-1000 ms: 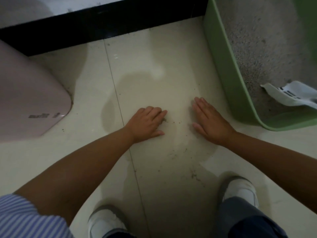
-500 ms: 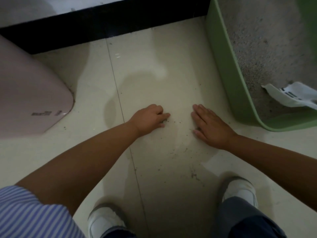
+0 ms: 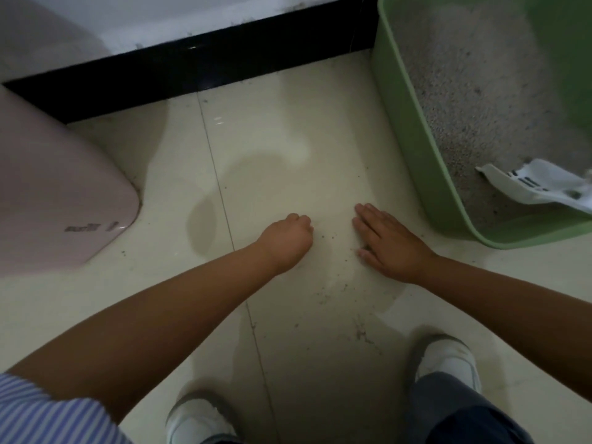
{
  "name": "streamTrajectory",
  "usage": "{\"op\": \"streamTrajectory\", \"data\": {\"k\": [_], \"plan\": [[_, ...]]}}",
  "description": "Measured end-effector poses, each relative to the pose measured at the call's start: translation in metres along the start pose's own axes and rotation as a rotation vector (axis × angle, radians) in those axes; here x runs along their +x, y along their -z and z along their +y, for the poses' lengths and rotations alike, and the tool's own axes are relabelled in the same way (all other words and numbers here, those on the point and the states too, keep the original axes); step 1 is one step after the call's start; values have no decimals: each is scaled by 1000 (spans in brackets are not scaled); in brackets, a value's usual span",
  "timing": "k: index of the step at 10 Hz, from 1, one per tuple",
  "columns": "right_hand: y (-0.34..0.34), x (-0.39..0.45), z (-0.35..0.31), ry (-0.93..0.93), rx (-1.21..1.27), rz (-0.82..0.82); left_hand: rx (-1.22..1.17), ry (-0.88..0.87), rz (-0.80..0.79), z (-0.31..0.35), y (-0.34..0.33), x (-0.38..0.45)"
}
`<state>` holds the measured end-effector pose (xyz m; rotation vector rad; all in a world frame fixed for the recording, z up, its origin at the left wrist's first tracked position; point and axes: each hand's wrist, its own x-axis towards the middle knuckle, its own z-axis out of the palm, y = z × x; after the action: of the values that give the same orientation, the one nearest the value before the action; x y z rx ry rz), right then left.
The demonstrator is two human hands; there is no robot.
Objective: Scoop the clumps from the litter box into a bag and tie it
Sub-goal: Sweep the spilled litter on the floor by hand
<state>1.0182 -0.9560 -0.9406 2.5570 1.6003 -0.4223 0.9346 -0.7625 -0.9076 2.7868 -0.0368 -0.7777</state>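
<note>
The green litter box stands on the floor at the right, filled with grey litter. A white slotted scoop lies in its near corner. Scattered litter grains dot the cream floor tiles between my hands. My left hand rests on the floor with its fingers curled under into a fist; what is inside it is hidden. My right hand lies flat on the tile with straight fingers, just left of the box. No bag is in view.
A pink rounded appliance sits at the left. A black baseboard runs along the wall behind. My two white shoes stand at the bottom, with more grains on the floor near them.
My left hand's fingers have curled from nearly flat into a fist over the grains. My right hand stays flat and has slid a little toward me.
</note>
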Motion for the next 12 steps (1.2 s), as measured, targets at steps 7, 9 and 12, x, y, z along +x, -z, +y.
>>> {"op": "streamTrajectory", "data": {"k": [7,9,12], "plan": [[20,1,-2,9,-1,-167,258,-88,234,2,-7,-16],[36,1,-7,-38,143,-305,364,-61,-15,8,-2,-12],[52,15,-19,15,156,-166,-694,349,187,-17,19,-6]]}}
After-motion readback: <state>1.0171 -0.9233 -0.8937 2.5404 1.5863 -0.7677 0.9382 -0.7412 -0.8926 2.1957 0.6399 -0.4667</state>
